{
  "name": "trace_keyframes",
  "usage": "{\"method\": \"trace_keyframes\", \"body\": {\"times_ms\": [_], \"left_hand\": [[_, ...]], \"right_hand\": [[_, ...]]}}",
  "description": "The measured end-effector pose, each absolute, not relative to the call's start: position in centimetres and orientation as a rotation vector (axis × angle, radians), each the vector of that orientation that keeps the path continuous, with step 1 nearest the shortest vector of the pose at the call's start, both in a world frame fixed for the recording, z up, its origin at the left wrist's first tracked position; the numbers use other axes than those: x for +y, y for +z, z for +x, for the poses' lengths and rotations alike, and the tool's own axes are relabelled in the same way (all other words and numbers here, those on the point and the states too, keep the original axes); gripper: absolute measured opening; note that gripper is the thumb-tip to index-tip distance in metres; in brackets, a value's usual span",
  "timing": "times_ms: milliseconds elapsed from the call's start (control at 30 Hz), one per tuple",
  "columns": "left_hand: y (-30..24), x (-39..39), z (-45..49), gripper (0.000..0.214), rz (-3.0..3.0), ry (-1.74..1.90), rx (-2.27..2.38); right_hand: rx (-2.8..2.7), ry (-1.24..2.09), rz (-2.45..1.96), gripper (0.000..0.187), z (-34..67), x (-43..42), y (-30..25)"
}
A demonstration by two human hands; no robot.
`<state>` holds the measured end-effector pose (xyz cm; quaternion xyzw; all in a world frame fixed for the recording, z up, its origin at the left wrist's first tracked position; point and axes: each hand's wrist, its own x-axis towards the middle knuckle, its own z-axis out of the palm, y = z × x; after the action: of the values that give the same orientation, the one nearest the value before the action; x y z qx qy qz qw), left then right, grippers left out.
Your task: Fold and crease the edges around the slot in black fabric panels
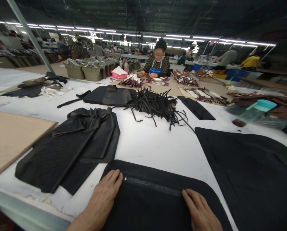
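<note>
A black rounded fabric panel [158, 179] lies at the near edge of the white table [153, 141]. My left hand [105, 192] lies flat on its left upper corner, fingers stretched out and together. On the panel's right side rests my right hand [201, 210], also flat, fingertips near a narrow grey strip [153, 186] that runs across the panel between both hands. Neither hand grips anything.
A pile of black fabric pieces [71, 147] lies to the left, a large black stack [251, 173] to the right. Black strips [158, 106] are heaped in the middle, with a brown board [11, 138] at left and a teal-lidded bottle [254, 112] at right. A person [158, 64] sits opposite.
</note>
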<state>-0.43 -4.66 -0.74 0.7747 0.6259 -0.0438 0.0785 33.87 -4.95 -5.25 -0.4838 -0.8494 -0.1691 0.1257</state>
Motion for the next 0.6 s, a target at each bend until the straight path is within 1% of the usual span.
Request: {"method": "trace_keyframes", "body": {"times_ms": [367, 600], "left_hand": [[-1.5, -4.9, -0.9, 0.065, 2.350, -0.097, 1.945], [-1.5, -4.8, -0.7, 0.065, 2.334, -0.138, 1.965]], "right_hand": [[-2.340, -0.577, -1.419, 0.056, 32.9, -5.2, -5.3], [-2.290, -0.558, -1.466, 0.051, 32.1, -5.5, -4.6]]}}
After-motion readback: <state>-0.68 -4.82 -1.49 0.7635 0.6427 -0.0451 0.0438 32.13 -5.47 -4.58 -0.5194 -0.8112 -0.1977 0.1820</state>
